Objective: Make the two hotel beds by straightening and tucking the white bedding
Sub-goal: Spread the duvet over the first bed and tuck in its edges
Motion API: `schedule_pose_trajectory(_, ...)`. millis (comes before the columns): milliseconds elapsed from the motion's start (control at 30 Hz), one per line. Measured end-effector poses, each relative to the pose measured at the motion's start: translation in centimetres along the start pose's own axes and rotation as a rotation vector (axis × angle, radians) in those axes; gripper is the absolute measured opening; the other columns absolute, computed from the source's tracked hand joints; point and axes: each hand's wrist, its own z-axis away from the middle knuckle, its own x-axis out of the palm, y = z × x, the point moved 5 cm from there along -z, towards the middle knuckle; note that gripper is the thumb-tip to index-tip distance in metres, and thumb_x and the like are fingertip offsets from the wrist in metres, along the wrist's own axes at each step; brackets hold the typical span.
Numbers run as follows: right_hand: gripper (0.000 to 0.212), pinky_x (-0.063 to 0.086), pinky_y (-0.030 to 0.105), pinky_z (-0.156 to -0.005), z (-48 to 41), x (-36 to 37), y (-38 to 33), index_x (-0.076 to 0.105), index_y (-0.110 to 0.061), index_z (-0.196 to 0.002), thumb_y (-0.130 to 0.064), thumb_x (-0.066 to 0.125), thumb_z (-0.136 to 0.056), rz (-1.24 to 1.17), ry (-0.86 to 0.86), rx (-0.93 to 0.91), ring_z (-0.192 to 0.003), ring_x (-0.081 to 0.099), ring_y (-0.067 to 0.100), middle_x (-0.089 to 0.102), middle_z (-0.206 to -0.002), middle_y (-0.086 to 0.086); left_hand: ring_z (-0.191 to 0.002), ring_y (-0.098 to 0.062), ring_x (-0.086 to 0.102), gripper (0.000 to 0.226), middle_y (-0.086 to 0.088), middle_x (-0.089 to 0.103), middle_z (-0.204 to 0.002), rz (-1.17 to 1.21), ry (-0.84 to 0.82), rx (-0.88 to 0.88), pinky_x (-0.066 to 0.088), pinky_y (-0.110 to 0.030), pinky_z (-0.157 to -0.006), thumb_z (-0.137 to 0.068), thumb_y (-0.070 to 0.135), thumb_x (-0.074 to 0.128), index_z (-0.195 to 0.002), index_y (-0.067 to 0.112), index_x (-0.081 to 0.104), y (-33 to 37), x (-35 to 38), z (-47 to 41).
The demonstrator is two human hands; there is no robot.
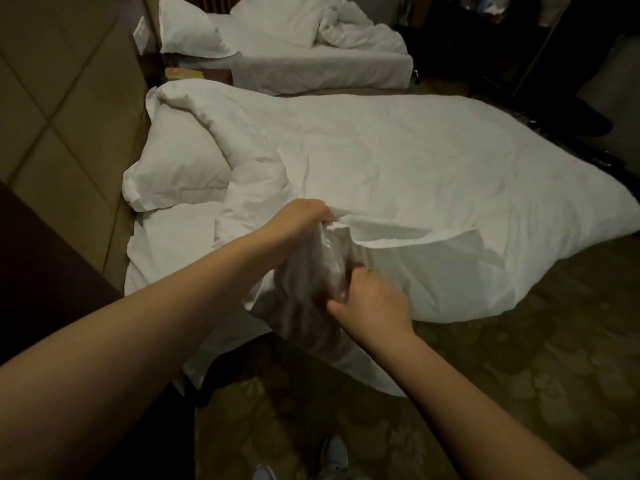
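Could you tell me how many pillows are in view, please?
2: the near pillow at the closer bed's head, left of the duvet; the far pillow at the other bed's head. Crumpled bedding may hide more.

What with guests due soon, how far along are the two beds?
Little is finished. The duvet is spread over the near bed, with its pillow at the head. In hand: the left hand and right hand grip the duvet's bunched edge. Left: that duvet is wrinkled, untucked and spills toward the carpet. The far bed's bedding lies in a crumpled heap.
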Motion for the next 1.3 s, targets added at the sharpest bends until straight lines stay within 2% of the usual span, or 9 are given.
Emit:
schedule_pose_trajectory(133, 0.035, 0.031, 0.030, -0.059, -0.2, 0.6, -1.1, 0.049, -0.014, -0.069, -0.034, 0.047, -0.097, -0.148, -0.182, -0.112, -0.073, 0.054, 0.024, 0.052, -0.071, 0.004, -0.090, -0.014, 0.054, 0.021, -0.005, 0.063, -0.096, 0.068, 0.013, 0.156, 0.041, -0.021, -0.074, -0.090, 0.007, 0.050, -0.104, 0.003, 0.066, 1.1, -0.3, -0.6)
schedule_pose_trajectory(267, 0.035, 0.037, 0.033, -0.064, -1.9, -1.5, -2.9, 0.068, 0.002, -0.081, -0.024, 0.051, -0.096, -0.581, -0.005, -0.104, -0.083, 0.061, 0.036, 0.065, -0.081, 0.023, -0.129, -0.017, 0.040, 0.041, -0.004, 0.044, -0.143, -0.354, 0.076, 0.246, 0.029, -0.022, -0.098, -0.101, 0.031, 0.040, -0.140, 0.020, 0.043, 1.0, -1.0, -0.9)
schedule_pose_trajectory(433, 0.040, 0.050, 0.040, -0.085, -5.8, -4.5, -0.7, 0.070, 0.004, -0.096, -0.031, 0.049, -0.098, -0.874, 0.225, 0.144, -0.094, 0.064, 0.034, 0.070, -0.096, 0.020, -0.137, -0.013, 0.027, 0.063, 0.000, 0.030, -0.151, -0.418, 0.058, 0.327, 0.020, -0.026, -0.110, -0.092, 0.050, 0.049, -0.147, 0.029, 0.028, -2.9, -2.3, 2.1)
schedule_pose_trajectory(600, 0.035, 0.052, 0.051, -0.087, -7.8, -5.5, 0.7, 0.063, -0.012, -0.070, -0.034, 0.054, -0.095, -1.075, 0.347, 0.208, -0.090, 0.066, 0.034, 0.070, -0.090, 0.016, -0.141, -0.015, 0.017, 0.117, 0.008, 0.006, -0.157, -0.403, 0.039, 0.217, 0.026, -0.039, -0.114, -0.065, 0.065, 0.070, -0.148, 0.040, -0.009, -8.5, 1.2, 5.3)
schedule_pose_trajectory(733, 0.030, 0.053, 0.050, -0.089, -8.8, -7.3, 0.4, 0.065, -0.017, -0.076, -0.044, 0.057, -0.085, -1.146, 0.362, 0.149, -0.094, 0.066, 0.029, 0.070, -0.093, 0.009, -0.128, -0.022, 0.043, 0.069, -0.001, 0.039, -0.143, -0.118, 0.175, 0.146, 0.041, -0.035, -0.101, -0.091, 0.026, 0.057, -0.148, 0.033, 0.016, -9.6, 2.6, 4.2)
schedule_pose_trajectory(900, 0.040, 0.047, 0.041, -0.089, -8.7, -8.5, 3.5, 0.061, -0.008, -0.073, -0.037, 0.048, -0.098, -0.816, 0.244, 0.158, -0.097, 0.062, 0.036, 0.067, -0.090, 0.017, -0.083, -0.008, 0.058, 0.034, 0.007, 0.062, -0.085, 0.106, 0.229, 0.227, 0.045, -0.009, -0.069, -0.088, -0.011, 0.049, -0.095, 0.019, 0.064, -6.9, -2.8, 1.8)
schedule_pose_trajectory(1033, 0.052, 0.040, 0.028, -0.086, -5.9, -6.0, 2.6, 0.057, -0.007, -0.116, -0.048, 0.062, -0.086, -0.478, 0.283, -0.071, -0.109, 0.055, 0.026, 0.060, -0.116, 0.010, -0.063, 0.006, 0.055, 0.026, 0.006, 0.060, -0.074, -0.056, 0.151, 0.283, 0.041, -0.009, -0.063, -0.086, -0.010, 0.052, -0.089, 0.013, 0.065, -3.1, -5.5, 0.9)
schedule_pose_trajectory(1167, 0.091, 0.032, 0.048, -0.107, -3.4, -4.4, -1.2, 0.028, -0.021, -0.139, -0.071, 0.054, -0.068, -0.286, 0.472, -0.451, -0.128, 0.038, 0.029, 0.041, -0.140, 0.014, -0.059, 0.010, 0.053, 0.014, 0.006, 0.059, -0.074, -0.076, 0.095, 0.326, 0.039, -0.004, -0.060, -0.091, -0.001, 0.053, -0.093, 0.006, 0.065, 0.4, -4.5, 0.8)
schedule_pose_trajectory(1300, 0.091, 0.018, 0.042, -0.118, -4.0, -4.3, -3.8, 0.005, -0.040, -0.145, -0.051, 0.065, -0.078, -0.399, 0.203, -0.401, -0.136, 0.036, 0.026, 0.039, -0.148, 0.009, -0.069, 0.006, 0.059, 0.011, 0.009, 0.063, -0.080, -0.029, 0.018, 0.329, 0.046, -0.008, -0.068, -0.088, 0.002, 0.059, -0.093, 0.011, 0.062, 2.9, -2.1, 1.4)
